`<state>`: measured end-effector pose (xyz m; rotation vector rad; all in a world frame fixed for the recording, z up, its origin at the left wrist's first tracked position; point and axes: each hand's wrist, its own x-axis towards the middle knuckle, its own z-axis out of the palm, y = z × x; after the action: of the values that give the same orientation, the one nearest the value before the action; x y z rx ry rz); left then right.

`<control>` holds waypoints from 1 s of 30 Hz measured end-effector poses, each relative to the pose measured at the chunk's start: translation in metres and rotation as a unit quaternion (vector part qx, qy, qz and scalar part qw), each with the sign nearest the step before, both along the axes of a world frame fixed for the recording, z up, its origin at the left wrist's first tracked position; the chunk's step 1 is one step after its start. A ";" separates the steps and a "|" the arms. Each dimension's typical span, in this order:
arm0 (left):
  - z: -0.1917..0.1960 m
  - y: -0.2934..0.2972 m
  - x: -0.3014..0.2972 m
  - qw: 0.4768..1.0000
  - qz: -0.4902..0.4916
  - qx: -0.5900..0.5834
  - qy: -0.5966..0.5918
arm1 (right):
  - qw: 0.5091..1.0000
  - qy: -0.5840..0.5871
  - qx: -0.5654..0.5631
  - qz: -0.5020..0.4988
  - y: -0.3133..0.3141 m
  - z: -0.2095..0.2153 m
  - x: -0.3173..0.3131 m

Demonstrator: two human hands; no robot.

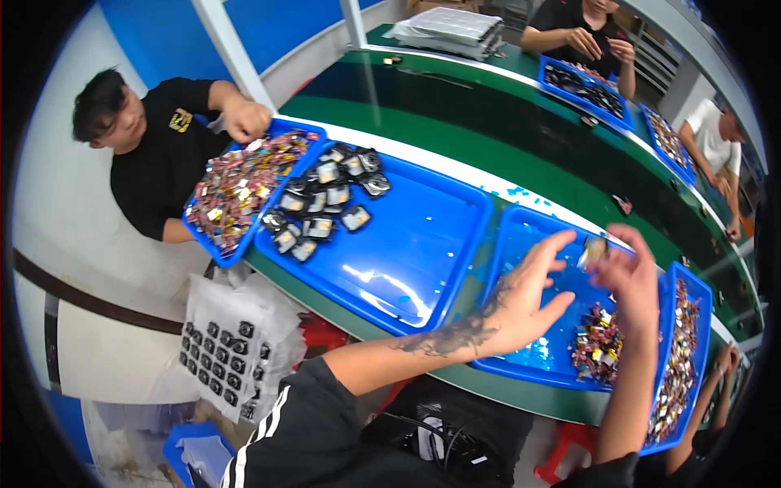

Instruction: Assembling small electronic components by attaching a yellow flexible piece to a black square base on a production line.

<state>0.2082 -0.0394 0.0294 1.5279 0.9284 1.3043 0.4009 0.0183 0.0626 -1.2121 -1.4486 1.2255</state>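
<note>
Over the blue tray (508,244) in front of me, my left hand (529,297) is open, fingers and thumb spread, with nothing in it. Facing it, my right hand (630,281) is slightly blurred and appears to pinch a small black-and-cream part (595,250); its exact kind is unclear. Below my right hand, a heap of small pink, gold and silver pieces (598,346) lies in the tray's right end. To the left, another blue tray (407,236) holds several small black parts with pale square faces (327,172), clustered at its far left.
A co-worker (154,154) at the left reaches over a blue tray of mixed pieces (244,187). Another full tray (679,358) stands close to my right forearm. Beyond runs a green belt (488,122), with more people across it. Red stools (565,451) are under the table.
</note>
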 end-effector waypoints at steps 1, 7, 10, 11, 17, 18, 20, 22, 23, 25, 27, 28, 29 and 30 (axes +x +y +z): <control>0.006 0.001 -0.027 0.998 0.013 -0.003 0.069 | 0.999 -0.033 0.010 0.037 0.039 -0.003 0.002; 0.003 0.002 -0.171 0.723 0.302 -0.006 0.621 | 0.974 -0.176 -0.118 -0.084 0.178 -0.035 0.012; -0.055 -0.015 -0.228 0.653 0.319 0.109 0.678 | 0.965 -0.233 -0.091 -0.080 0.208 -0.068 0.005; -0.038 -0.016 -0.218 0.665 0.287 0.072 0.686 | 0.956 -0.262 -0.085 -0.099 0.209 -0.076 0.014; -0.017 -0.018 -0.207 0.727 0.316 -0.014 0.610 | 0.941 -0.302 -0.077 -0.135 0.202 -0.068 0.024; -0.015 -0.015 -0.205 0.730 0.309 0.008 0.609 | 0.943 -0.295 -0.051 -0.145 0.201 -0.062 0.038; -0.005 -0.005 -0.202 0.745 0.283 0.038 0.604 | 0.938 -0.311 0.011 -0.155 0.199 -0.046 0.069; -0.005 -0.005 -0.203 0.736 0.283 0.042 0.613 | 0.922 -0.358 0.062 -0.134 0.177 -0.009 0.083; -0.007 -0.009 -0.204 0.738 0.288 0.037 0.609 | 0.915 -0.381 0.074 -0.114 0.159 0.016 0.078; -0.003 -0.006 -0.198 0.760 0.343 0.097 0.543 | 0.862 -0.485 0.141 -0.045 0.136 0.042 0.089; 0.003 0.009 -0.181 0.857 0.349 0.075 0.371 | 0.817 -0.553 0.138 0.082 0.111 0.054 0.103; 0.005 0.015 -0.166 0.909 0.332 0.056 0.247 | 0.808 -0.566 0.104 0.127 0.099 0.054 0.105; 0.005 0.025 -0.154 0.953 0.274 0.025 0.125 | 0.795 -0.576 0.071 0.174 0.086 0.051 0.103; 0.016 0.028 -0.130 0.980 0.198 -0.024 0.014 | 0.779 -0.593 0.039 0.197 0.073 0.048 0.103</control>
<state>0.0786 -0.0110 0.0453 1.3703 1.3218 1.5253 0.5042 0.0909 0.1103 -1.7937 -2.7396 0.5233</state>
